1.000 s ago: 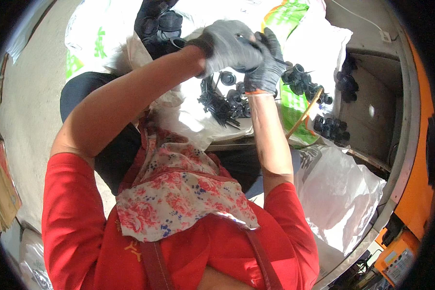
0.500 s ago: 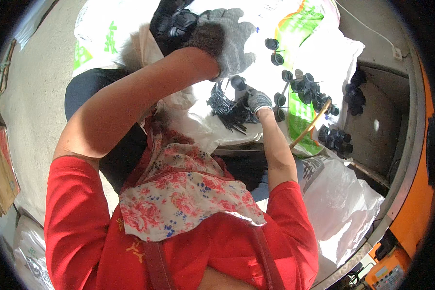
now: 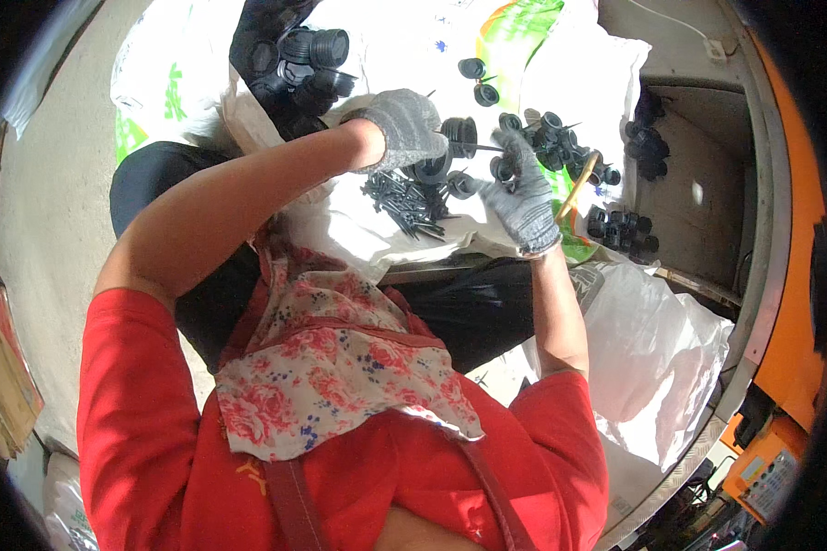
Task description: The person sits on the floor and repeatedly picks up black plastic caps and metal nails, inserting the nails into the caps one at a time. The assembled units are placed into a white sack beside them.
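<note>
Both my hands wear grey knit gloves over a white sack (image 3: 386, 234) spread on my lap. My left hand (image 3: 404, 124) is closed around a black round plastic cap (image 3: 459, 136). My right hand (image 3: 524, 195) is just right of it and pinches a thin black nail (image 3: 485, 147) whose tip points into that cap. A loose pile of black nails (image 3: 404, 197) lies below the hands. Several more black caps (image 3: 547, 129) are scattered to the right on the sack.
A heap of black caps (image 3: 299, 55) sits at the upper left, above my left wrist. A thin wooden stick (image 3: 574, 191) lies by my right hand. More caps (image 3: 620, 230) lie near the grey ledge (image 3: 680, 165). A white plastic bag (image 3: 652, 349) bulges at the right.
My left hand has come down from the heap at the top to meet the right hand. My right hand came away from the nail pile with a nail.
</note>
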Demonstrator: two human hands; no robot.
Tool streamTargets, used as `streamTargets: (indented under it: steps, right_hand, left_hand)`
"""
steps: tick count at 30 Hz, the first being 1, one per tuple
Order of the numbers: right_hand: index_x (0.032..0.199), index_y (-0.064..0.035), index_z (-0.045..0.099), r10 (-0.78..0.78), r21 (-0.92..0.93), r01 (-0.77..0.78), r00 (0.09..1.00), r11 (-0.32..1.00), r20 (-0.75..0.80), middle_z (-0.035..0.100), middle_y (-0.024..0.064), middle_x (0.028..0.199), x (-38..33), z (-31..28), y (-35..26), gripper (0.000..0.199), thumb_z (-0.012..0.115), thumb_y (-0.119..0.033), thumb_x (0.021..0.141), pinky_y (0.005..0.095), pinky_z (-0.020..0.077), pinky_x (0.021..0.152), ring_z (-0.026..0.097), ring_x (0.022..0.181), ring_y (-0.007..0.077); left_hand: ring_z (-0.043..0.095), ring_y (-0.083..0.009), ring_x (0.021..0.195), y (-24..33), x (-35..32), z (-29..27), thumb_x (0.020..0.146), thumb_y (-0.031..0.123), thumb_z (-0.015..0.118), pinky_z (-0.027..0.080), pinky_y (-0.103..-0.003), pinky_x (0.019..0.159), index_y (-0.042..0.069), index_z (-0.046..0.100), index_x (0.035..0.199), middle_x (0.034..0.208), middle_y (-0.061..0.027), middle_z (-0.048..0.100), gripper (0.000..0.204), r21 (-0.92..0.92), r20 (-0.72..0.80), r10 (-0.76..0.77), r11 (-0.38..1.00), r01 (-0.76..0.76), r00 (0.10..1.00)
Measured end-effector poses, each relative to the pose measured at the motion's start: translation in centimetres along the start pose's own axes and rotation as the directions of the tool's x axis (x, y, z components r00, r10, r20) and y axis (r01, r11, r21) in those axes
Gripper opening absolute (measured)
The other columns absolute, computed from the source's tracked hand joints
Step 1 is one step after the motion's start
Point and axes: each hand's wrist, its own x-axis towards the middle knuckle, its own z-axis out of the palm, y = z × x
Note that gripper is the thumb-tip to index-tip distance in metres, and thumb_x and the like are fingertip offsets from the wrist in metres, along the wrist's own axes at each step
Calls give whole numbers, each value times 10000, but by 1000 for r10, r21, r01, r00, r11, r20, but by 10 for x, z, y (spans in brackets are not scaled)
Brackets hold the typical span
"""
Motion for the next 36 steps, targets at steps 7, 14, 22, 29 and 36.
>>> streamTargets:
  steps: [7, 14, 22, 29, 36]
  right_hand:
    - [1131, -27, 563, -483, -382, 529, 848, 758, 216, 560, 172, 1146, 8, 3, -20, 410, 649, -149, 749, 459, 365, 989, 483, 1128, 372]
    - [1048, -30, 584, -582, -630, 534, 798, 565, 154, 561, 142, 1119, 29, 8, -41, 348, 602, -107, 709, 474, 339, 977, 472, 1118, 350]
    - [781, -18, 631, -64, 167, 14, 953, 986, 298, 618, 97, 738, 28, -6, -29, 143, 696, -82, 671, 279, 489, 601, 600, 668, 174]
    - [704, -88, 602, 85, 989, -143, 987, 36, 140, 635, 85, 788, 61, 15, -21, 275, 544, -298, 873, 351, 466, 781, 582, 727, 189]
    - [1025, -7, 586, -51, 446, 215, 935, 869, -352, 626, 98, 981, 72, 57, -32, 248, 515, -206, 897, 314, 493, 821, 602, 914, 186]
  left_hand:
    - [630, -238, 897, 14, -14, -21, 799, 313, 641, 504, -325, 807, 9, 543, 1154, 949, -154, 646, 477, -315, -154, 210, 916, -250, 965]
    - [632, -224, 902, -14, -22, -1, 805, 280, 642, 516, -304, 792, 29, 559, 1124, 1036, -152, 620, 415, -458, -225, 501, 703, -544, 836]
    - [585, -282, 837, 27, -38, -21, 669, 102, 605, 475, -368, 776, 47, 554, 928, 889, -126, 583, 270, 315, -388, 480, 871, -377, 786]
    - [642, -198, 831, 5, -18, -26, 816, 379, 661, 523, -316, 769, 55, 560, 1132, 1059, -85, 625, 463, -916, -347, -17, 221, -335, 938]
    - [607, -262, 941, -2, -6, -23, 860, 306, 601, 493, -423, 866, 17, 549, 1133, 1052, -134, 611, 401, -870, -35, 168, -491, 53, 985]
